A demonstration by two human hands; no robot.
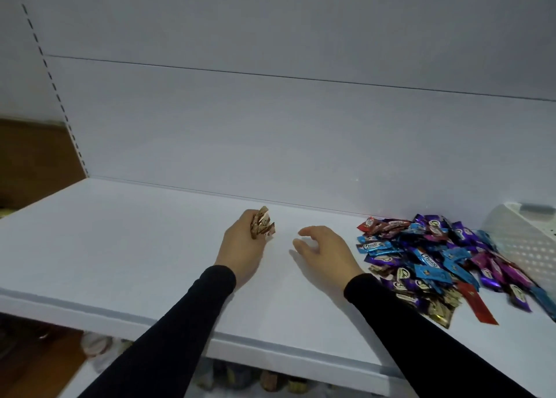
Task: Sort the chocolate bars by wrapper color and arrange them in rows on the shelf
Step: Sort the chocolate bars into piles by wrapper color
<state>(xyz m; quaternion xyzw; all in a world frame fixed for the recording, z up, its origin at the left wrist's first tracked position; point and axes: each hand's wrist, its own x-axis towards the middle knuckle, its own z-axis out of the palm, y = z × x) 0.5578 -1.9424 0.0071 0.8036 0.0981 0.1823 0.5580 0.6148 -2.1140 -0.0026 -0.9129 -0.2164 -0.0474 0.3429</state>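
Left hand [240,244], black sleeve to the wrist: grip closed around a small bunch of gold-brown foil-wrapped chocolate bars [262,225]. Fingers curled round the lower ends; the crimped upper ends fan out above the knuckles. The hand sits low over the white flat shelf board [120,247], near its rear edge and roughly mid-width; contact between hand and board cannot be confirmed.

Right hand [325,253], also in a black sleeve: grip open and holding nothing, fingers loosely bent and spread, palm down just above the shelf board. It lies between the left hand and the loose pile of mixed foil-wrapped chocolate bars [436,262], close to the pile's left edge but apart from it.

Pile: heaped unsorted on the right part of the shelf board, against the white back panel [270,127]. Wrappers seen: blue, purple, red, gold. One long red wrapper [478,306] lies flat at the near edge of the pile.

Container: white perforated plastic basket [523,241] at the far right, just beside the pile, partly cut off by the frame. Contents not visible.
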